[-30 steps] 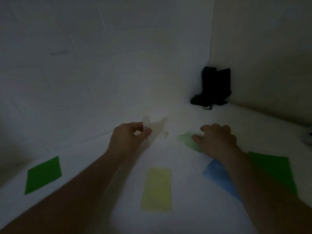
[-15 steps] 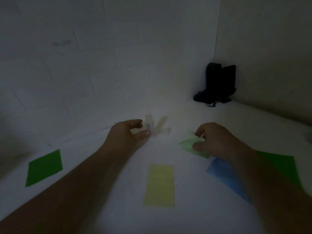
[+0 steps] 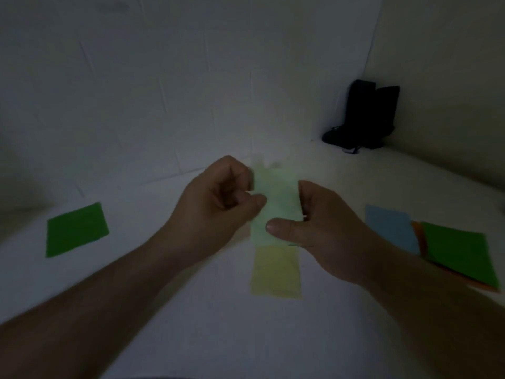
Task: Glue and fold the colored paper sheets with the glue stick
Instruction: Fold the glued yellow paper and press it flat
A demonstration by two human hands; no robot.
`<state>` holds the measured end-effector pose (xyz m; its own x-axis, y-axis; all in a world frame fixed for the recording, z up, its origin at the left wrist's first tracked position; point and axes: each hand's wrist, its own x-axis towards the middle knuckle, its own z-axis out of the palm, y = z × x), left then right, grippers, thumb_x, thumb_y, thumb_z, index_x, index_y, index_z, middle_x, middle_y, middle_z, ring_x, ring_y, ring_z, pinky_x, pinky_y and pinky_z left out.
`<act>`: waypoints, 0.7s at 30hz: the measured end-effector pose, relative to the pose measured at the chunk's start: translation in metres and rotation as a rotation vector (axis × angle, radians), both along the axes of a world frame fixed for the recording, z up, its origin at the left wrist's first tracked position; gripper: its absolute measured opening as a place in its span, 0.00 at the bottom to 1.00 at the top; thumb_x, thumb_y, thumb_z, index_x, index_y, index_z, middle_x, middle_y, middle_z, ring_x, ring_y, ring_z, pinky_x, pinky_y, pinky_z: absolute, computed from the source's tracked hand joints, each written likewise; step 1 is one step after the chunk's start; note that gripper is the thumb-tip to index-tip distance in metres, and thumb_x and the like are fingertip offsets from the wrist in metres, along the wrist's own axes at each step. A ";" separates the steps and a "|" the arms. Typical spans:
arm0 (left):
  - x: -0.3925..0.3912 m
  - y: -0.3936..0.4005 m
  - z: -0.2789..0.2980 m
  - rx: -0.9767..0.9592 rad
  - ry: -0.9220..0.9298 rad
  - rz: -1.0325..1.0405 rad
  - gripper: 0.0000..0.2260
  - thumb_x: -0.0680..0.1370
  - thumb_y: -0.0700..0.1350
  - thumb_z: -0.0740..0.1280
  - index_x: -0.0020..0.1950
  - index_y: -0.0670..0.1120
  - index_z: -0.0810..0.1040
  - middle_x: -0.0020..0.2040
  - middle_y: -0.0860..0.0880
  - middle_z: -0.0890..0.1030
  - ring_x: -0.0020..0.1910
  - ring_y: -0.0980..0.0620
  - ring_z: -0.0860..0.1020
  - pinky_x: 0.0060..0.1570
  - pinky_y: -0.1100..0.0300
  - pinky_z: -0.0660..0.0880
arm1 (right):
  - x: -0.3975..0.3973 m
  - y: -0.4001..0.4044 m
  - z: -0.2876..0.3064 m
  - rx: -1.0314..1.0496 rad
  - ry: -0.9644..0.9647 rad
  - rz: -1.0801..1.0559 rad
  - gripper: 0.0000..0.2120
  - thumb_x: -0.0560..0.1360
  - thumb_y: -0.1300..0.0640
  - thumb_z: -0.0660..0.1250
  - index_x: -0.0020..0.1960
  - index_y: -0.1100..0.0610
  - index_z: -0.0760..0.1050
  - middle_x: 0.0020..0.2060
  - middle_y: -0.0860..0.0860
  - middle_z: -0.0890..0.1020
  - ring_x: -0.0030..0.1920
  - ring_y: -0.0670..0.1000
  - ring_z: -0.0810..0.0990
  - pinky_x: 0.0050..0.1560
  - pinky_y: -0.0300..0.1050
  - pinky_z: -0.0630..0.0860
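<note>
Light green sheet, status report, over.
Left hand and right hand both pinch the light green sheet, held above the yellow sheet. Glue stick not visible. Nothing in the way.

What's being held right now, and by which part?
The light green paper sheet, by both: left hand pinches its left edge, right hand grips the right edge, thumb on its lower front. Glue stick not visible.

Dim room, low light, brightest patch mid-surface. White tabletop (image 3: 273, 337) runs into a corner. Left wall (image 3: 164, 77) white, faint brick or tile seams. Right wall (image 3: 451, 64) plain off-white. 2 walls meet at a vertical edge. Black object (image 3: 366, 116) stands in the corner on the tabletop, details too dark.
</note>
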<state>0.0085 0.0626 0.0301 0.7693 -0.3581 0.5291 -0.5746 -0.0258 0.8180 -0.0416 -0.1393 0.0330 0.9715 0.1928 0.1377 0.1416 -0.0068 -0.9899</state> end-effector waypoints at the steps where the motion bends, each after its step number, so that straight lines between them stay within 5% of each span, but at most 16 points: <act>1: 0.002 0.000 -0.003 0.000 0.010 0.016 0.13 0.76 0.37 0.74 0.43 0.49 0.71 0.34 0.42 0.75 0.34 0.47 0.73 0.33 0.44 0.72 | -0.002 0.001 0.002 -0.073 -0.024 -0.038 0.20 0.69 0.63 0.80 0.58 0.63 0.77 0.51 0.54 0.87 0.51 0.57 0.87 0.51 0.54 0.84; 4: 0.006 0.000 -0.005 0.024 0.037 0.009 0.12 0.76 0.36 0.74 0.43 0.48 0.73 0.33 0.43 0.74 0.34 0.50 0.72 0.36 0.54 0.70 | 0.001 0.000 0.005 -0.200 -0.085 -0.215 0.10 0.74 0.61 0.76 0.49 0.56 0.76 0.42 0.49 0.86 0.44 0.55 0.87 0.44 0.54 0.85; 7: 0.006 -0.003 -0.005 0.057 0.064 -0.008 0.04 0.74 0.40 0.73 0.43 0.49 0.82 0.37 0.37 0.77 0.36 0.48 0.74 0.40 0.51 0.73 | 0.005 -0.009 0.006 -0.193 -0.143 -0.275 0.16 0.75 0.65 0.74 0.51 0.47 0.74 0.38 0.49 0.82 0.38 0.55 0.84 0.38 0.52 0.82; 10: 0.006 -0.005 -0.008 0.134 0.131 -0.006 0.09 0.76 0.42 0.74 0.52 0.55 0.86 0.36 0.36 0.79 0.35 0.45 0.74 0.38 0.41 0.76 | 0.002 -0.016 -0.001 -0.284 -0.226 -0.234 0.25 0.73 0.71 0.73 0.53 0.42 0.74 0.39 0.49 0.79 0.35 0.51 0.80 0.35 0.47 0.81; 14: 0.000 -0.005 -0.011 0.223 0.151 0.013 0.16 0.78 0.37 0.73 0.61 0.54 0.84 0.31 0.51 0.76 0.32 0.51 0.72 0.38 0.57 0.71 | -0.002 -0.015 -0.009 -0.379 -0.302 -0.263 0.20 0.73 0.70 0.73 0.47 0.43 0.81 0.37 0.47 0.80 0.38 0.51 0.82 0.36 0.44 0.81; 21: -0.005 0.003 -0.003 0.326 0.194 -0.042 0.30 0.73 0.36 0.77 0.71 0.58 0.77 0.39 0.51 0.81 0.38 0.55 0.79 0.44 0.59 0.78 | -0.007 -0.015 -0.005 -0.360 -0.218 -0.292 0.20 0.73 0.64 0.76 0.59 0.44 0.81 0.47 0.41 0.81 0.35 0.50 0.83 0.35 0.44 0.83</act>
